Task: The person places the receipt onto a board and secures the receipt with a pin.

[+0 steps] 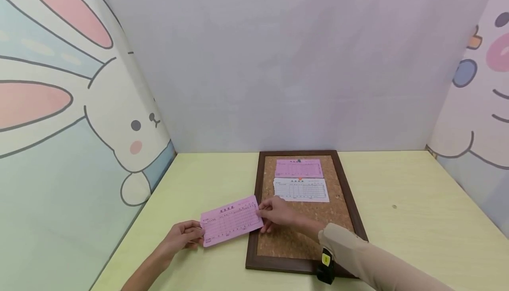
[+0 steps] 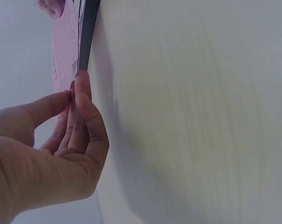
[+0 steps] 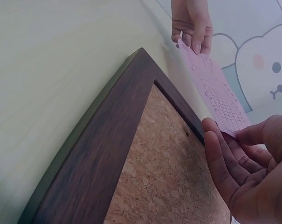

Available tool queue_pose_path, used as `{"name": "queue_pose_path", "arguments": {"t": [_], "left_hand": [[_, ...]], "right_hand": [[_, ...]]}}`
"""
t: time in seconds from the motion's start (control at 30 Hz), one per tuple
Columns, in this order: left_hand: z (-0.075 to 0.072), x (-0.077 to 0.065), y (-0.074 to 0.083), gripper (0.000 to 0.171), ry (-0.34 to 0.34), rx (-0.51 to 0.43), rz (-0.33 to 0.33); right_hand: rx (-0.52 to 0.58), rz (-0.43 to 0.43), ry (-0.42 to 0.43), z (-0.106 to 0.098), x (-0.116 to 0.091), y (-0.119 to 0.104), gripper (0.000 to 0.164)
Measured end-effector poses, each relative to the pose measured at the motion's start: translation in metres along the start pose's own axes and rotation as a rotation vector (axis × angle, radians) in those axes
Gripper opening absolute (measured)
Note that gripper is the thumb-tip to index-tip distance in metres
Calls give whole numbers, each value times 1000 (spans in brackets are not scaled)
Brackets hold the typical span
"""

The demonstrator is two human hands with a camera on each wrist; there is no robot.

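Note:
A pink printed form (image 1: pixel 231 221) is stretched between both hands, tilted up off the table at the left edge of a cork board (image 1: pixel 286 247). My left hand (image 1: pixel 182 237) pinches its left end between thumb and fingers. At the opposite end my right hand (image 1: pixel 278 213) pinches the paper's edge, above the board's frame. In the right wrist view the pink slip (image 3: pixel 215 93) runs from one hand to the other. Pinned on the board are another pink form (image 1: pixel 298 168) and, just below it, a white form (image 1: pixel 301 190).
The board's dark wooden frame (image 1: pixel 351 198) lies on a pale yellow table (image 1: pixel 401 238). A green pin (image 1: pixel 299 160) and an orange pin (image 1: pixel 300 179) sit at the tops of the pinned forms. A grey wall (image 1: pixel 278 61) rises behind, with cartoon-printed panels on both sides.

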State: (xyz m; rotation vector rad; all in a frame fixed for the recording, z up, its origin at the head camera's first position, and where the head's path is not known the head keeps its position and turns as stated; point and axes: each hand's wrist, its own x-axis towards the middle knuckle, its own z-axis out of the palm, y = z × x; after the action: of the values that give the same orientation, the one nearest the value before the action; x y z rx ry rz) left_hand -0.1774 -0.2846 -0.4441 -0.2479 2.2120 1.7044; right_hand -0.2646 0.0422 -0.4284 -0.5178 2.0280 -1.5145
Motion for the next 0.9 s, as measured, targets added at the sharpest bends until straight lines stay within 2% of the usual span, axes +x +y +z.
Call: {"name": "queue_pose_path", "arguments": {"t": [0.4, 0.6, 0.9], "left_hand": [[7, 5, -2, 30, 2, -35, -3], [8, 6, -3, 30, 3, -22, -12], [10, 6, -1, 35, 20, -18, -8]], "right_hand": [[-66, -27, 34, -4, -1, 7, 15], [-70, -37, 34, -4, 0, 12, 15], [-92, -25, 43, -5, -2, 7, 15]]}}
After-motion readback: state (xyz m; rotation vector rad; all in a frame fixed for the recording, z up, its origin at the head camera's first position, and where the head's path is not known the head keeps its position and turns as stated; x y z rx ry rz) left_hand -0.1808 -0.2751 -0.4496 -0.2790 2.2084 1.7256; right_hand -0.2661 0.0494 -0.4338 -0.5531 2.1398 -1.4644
